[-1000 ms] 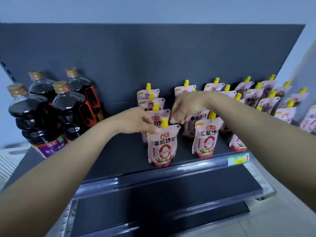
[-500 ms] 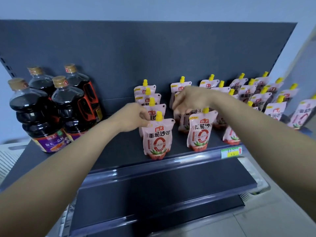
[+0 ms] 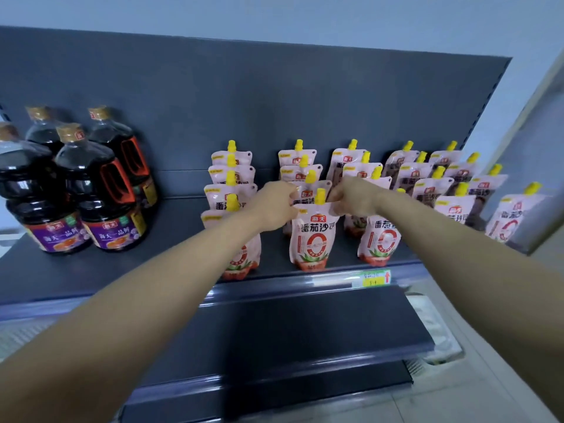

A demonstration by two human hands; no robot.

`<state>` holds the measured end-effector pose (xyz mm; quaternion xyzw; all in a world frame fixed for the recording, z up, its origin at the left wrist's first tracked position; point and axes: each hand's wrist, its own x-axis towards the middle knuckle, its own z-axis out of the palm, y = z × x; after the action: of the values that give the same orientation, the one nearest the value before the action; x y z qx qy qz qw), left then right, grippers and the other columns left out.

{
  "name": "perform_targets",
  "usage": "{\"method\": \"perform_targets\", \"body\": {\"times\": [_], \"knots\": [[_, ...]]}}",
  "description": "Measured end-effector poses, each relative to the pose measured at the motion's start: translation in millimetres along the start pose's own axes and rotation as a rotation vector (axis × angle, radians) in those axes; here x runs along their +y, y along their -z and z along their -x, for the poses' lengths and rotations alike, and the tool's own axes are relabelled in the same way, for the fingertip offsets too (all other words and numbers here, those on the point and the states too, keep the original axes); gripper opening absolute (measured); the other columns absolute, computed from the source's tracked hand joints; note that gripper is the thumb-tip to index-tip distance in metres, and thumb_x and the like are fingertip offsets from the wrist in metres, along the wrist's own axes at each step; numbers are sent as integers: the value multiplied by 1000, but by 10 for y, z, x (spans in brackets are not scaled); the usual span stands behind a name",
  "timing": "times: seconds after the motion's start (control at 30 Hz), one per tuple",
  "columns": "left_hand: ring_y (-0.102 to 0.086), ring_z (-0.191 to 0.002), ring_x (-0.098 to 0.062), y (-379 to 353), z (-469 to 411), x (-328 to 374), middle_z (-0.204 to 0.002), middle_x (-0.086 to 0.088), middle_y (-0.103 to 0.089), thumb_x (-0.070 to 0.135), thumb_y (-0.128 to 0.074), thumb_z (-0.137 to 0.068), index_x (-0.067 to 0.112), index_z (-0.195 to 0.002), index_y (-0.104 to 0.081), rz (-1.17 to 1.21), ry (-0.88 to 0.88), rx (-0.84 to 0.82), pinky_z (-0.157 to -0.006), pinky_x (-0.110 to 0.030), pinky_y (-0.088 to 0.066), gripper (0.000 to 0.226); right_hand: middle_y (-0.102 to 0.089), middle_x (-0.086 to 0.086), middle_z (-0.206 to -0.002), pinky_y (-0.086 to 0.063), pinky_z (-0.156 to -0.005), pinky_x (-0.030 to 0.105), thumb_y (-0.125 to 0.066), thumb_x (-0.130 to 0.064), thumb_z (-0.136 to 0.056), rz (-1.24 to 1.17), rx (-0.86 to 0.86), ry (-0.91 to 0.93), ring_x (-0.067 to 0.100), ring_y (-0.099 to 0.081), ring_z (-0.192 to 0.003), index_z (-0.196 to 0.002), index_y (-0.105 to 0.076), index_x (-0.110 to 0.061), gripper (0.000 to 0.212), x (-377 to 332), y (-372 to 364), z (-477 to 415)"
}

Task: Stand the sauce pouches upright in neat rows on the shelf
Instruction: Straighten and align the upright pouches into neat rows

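Pink tomato sauce pouches with yellow caps stand in several front-to-back rows on the dark shelf (image 3: 177, 239). The front pouch (image 3: 312, 239) of the second row stands upright at the shelf's front edge. My left hand (image 3: 274, 206) pinches its top left corner. My right hand (image 3: 354, 196) pinches its top right corner, beside the cap. My left forearm partly hides the first row's front pouch (image 3: 244, 254). Another front pouch (image 3: 380, 242) stands just to the right, below my right wrist. Further rows of darker pouches (image 3: 427, 181) stand at the right.
Several large dark soy sauce bottles (image 3: 113, 206) stand at the shelf's left end. A yellow price tag (image 3: 374, 277) sits on the front rail. A lower shelf (image 3: 305, 331) juts out beneath. A pale side panel (image 3: 531, 166) closes the right end.
My left hand has moved right, from the first row's pouches to the second row's front pouch. My right hand has come down onto that pouch's top. The view has shifted.
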<state>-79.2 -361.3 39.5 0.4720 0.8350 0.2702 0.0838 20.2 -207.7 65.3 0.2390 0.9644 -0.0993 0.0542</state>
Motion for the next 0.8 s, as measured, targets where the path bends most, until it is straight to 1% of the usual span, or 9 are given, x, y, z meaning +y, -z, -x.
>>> {"method": "perform_targets", "body": {"times": [0.07, 0.13, 0.23, 0.37, 0.5, 0.67, 0.73, 0.77, 0.8], "knots": [[-61, -93, -32, -110, -58, 47, -100, -20, -67, 5, -56, -84, -4, -93, -65, 0, 29, 35, -80, -40, -50, 15, -61, 18, -86, -45, -76, 31, -60, -11, -89, -48, 35, 23, 27, -57, -85, -88, -66, 7, 19, 73, -32, -9], [-62, -91, -32, -147, -81, 26, -96, -20, -69, 1, -54, -84, -6, -89, -68, 27, 59, 84, -78, -40, -50, 16, -55, 13, -83, -40, -74, 28, -60, -11, -89, -59, 43, 49, 23, -51, -82, -91, -68, 7, 20, 58, -57, -32], [-63, -88, -31, -177, -103, 35, -94, -22, -69, 0, -54, -85, -7, -88, -69, 72, 97, 113, -81, -39, -52, 17, -60, 14, -91, -43, -77, 29, -58, -9, -89, -35, 39, 106, 26, -56, -89, -99, -70, 5, 20, 89, -55, -41], [-57, -72, -24, -52, -150, 67, -76, -15, -62, 13, -54, -91, -5, -86, -68, 131, 125, 132, -77, -41, -51, 23, -69, 10, -113, -50, -94, 34, -47, 4, -87, -91, 70, 132, 27, -61, -108, -108, -71, -4, 33, 202, 74, -61], [-62, -94, -27, 172, -317, 84, -96, -13, -66, 7, -57, -88, 1, -100, -66, 92, 140, 269, -88, -36, -49, 16, -68, 14, -117, -51, -94, 37, -47, 1, -90, -44, 141, 111, 31, -61, -108, -108, -69, 0, 29, 311, 287, -273], [-61, -101, -28, 53, -802, -29, -107, -14, -68, 5, -61, -85, 3, -105, -66, -97, 195, 133, -86, -32, -47, 21, -62, 13, -124, -47, -98, 36, -45, -12, -96, 141, 35, 93, 30, -57, -114, -121, -62, -2, 32, 353, 324, -737], [-61, -97, -29, -37, -843, -27, -105, -15, -68, 6, -60, -84, 2, -102, -67, -133, 195, 108, -85, -34, -50, 19, -64, 12, -112, -48, -87, 33, -46, -16, -96, 202, 4, 110, 28, -58, -103, -109, -67, -3, 28, 358, 262, -740], [-61, -96, -30, -58, -845, -27, -103, -16, -68, 6, -60, -84, 2, -101, -67, -138, 202, 107, -83, -35, -51, 18, -63, 11, -97, -46, -76, 31, -47, -16, -96, 217, -2, 108, 26, -55, -94, -91, -67, -5, 23, 357, 238, -740], [-62, -94, -30, -138, -925, 37, -102, -16, -68, 6, -60, -84, 1, -98, -67, -147, 180, 102, -79, -34, -50, 17, -56, 10, -82, -42, -65, 29, -47, -16, -95, 222, 4, 101, 25, -50, -86, -72, -58, -9, 27, 471, 214, -744]]}}
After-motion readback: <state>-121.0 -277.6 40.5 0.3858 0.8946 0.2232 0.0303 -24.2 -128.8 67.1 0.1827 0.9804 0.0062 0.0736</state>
